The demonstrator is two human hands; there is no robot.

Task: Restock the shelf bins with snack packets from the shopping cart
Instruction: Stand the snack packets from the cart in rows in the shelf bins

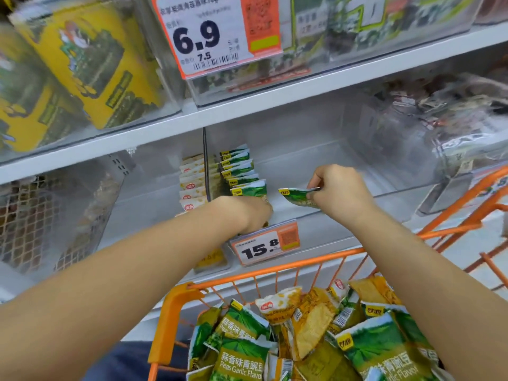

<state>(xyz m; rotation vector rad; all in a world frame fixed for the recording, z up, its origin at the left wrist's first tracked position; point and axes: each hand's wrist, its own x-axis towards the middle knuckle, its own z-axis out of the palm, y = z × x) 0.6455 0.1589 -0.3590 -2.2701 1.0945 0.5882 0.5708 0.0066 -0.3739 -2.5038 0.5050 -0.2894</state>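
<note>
Supermarket shelving fills the view, with clear acrylic bins on white shelves; take the 15.8 price tag [265,244] on the lower bin's front lip as the landmark. Far left of it stands a wire mesh basket [24,215], and above that, yellow snack boxes [82,59]. Just up-left of the tag, a row of yellow packets [192,185] stands behind a thin divider [204,163], with the row of green pea packets [242,171] beside it. The left hand [247,213] rests against the front of that green row, directly above the tag; its fingers are hidden, so I cannot tell what they hold. Up-right of the tag, the right hand [338,188] pinches one green pea packet [298,196] by its top edge, hovering apart from the row. To do this well, the left hand should steady the row upright while the packet slides in front, label facing out. Below the tag, the orange shopping cart [275,270] holds more green and yellow packets; its rim crowds the arms, and the yellow ones must not be mixed in.
</note>
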